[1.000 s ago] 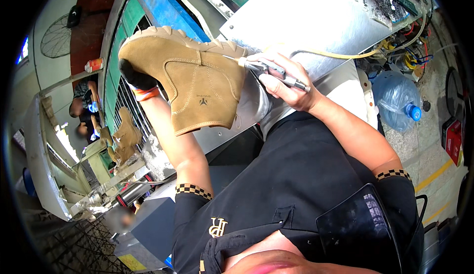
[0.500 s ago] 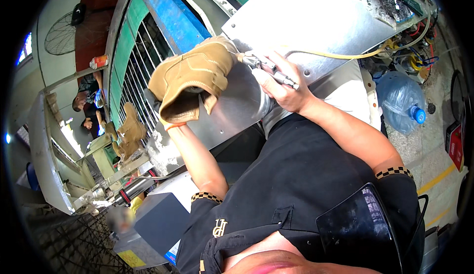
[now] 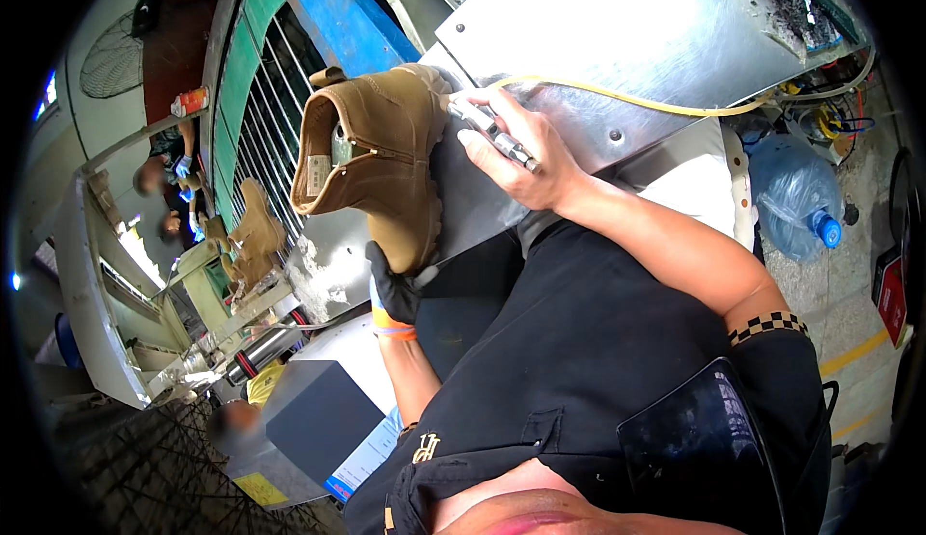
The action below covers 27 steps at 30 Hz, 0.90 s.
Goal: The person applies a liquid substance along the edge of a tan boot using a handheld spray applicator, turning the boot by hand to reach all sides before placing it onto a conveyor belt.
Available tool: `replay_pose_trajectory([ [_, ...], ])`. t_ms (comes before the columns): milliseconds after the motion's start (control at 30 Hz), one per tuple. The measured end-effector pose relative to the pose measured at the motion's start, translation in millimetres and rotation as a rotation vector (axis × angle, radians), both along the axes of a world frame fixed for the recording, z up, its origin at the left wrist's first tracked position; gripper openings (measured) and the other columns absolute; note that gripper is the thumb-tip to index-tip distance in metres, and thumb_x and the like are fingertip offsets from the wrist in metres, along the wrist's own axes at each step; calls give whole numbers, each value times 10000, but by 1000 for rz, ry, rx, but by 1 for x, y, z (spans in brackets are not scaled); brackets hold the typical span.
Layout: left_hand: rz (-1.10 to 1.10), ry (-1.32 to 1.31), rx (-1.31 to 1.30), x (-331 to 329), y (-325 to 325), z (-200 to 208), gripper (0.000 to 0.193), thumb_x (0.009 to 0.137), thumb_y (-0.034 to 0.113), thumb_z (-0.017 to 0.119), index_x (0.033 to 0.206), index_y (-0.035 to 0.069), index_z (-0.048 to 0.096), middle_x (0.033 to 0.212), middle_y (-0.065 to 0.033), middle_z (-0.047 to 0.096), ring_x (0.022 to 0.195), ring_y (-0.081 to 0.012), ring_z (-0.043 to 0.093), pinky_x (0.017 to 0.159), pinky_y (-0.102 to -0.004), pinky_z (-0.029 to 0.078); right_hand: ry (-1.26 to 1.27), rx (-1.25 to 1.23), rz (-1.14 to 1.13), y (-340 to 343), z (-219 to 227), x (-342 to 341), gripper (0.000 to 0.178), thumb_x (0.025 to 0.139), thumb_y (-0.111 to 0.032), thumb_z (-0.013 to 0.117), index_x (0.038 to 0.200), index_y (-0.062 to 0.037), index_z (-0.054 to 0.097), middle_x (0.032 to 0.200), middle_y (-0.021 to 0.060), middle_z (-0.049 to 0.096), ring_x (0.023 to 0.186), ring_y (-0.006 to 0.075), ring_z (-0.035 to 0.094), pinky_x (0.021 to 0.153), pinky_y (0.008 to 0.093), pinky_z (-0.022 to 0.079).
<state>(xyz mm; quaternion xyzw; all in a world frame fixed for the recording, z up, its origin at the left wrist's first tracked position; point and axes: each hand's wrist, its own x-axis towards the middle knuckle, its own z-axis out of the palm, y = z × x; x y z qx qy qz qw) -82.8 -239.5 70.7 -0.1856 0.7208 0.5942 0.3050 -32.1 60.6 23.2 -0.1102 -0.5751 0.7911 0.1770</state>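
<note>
While the gloved left hand (image 3: 394, 289) grips the toe of a tan boot (image 3: 400, 164), the bare right hand (image 3: 529, 144) is closed around a slim metal tool (image 3: 497, 136), its tip aimed at the boot's sole edge near the heel. Whether that tip touches the boot or stops just beside it, I cannot tell. The boot is between the hands, over the edge of a metal-topped desk (image 3: 666, 62), tilted with its toe toward the person and its shaft opening to the left. The step in hand looks like close tool work at the sole edge; this pose seems to call for a firm toe hold and a steady tip before any turn of the boot.

Inside the shaft sits a pale label (image 3: 316, 176), its print too small to read. A yellow hose (image 3: 627, 99) runs across the desk toward the right hand, its end hidden there. Farther out, a gold emblem (image 3: 425, 448) of letter-like shapes marks the dark shirt (image 3: 588, 361); to its left, a white sheet (image 3: 365, 458) carries illegible print, and a yellow sticker (image 3: 260, 490) shows beyond it. On the right are a clear bottle (image 3: 786, 183) with a blue cap and a red box (image 3: 892, 289), its markings unclear. Far left, an orange-and-white can (image 3: 190, 102) stands above more tan footwear (image 3: 258, 221).
</note>
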Motion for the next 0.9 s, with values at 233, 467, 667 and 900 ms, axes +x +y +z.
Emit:
replay_pose_trajectory([
  [233, -9, -221, 236, 35, 42, -1, 806, 917, 676, 415, 1416, 44, 396, 1288, -191, 564, 996, -359, 671, 732, -376, 630, -10, -6, 20, -6, -2, 6, 406, 904, -204, 608, 1261, -33, 518, 672, 5, 514, 621, 73, 435, 588, 258, 376],
  [467, 62, -344, 458, 45, 77, -4, 857, 912, 680, 417, 1434, 3, 353, 1331, -236, 520, 1098, -387, 624, 837, -430, 603, 8, -21, 96, -2, -1, 17, 396, 891, -212, 608, 1227, -30, 505, 677, 60, 588, 598, 132, 536, 583, 299, 415],
  [667, 50, -423, 499, 49, 96, -3, 926, 885, 719, 420, 1461, 5, 297, 1368, -287, 473, 1133, -401, 602, 885, -458, 577, -107, -6, 262, 6, 2, 35, 382, 897, -209, 604, 1227, -28, 535, 860, 67, 626, 768, 101, 549, 716, 274, 445],
  [900, -111, -445, 580, 60, 122, -5, 1025, 843, 798, 333, 1456, -23, 308, 1352, -258, 510, 1201, -368, 565, 965, -467, 517, -79, -34, 321, 30, 7, 54, 316, 918, -191, 585, 1186, -25, 557, 731, -10, 525, 591, 56, 475, 544, 227, 393],
])
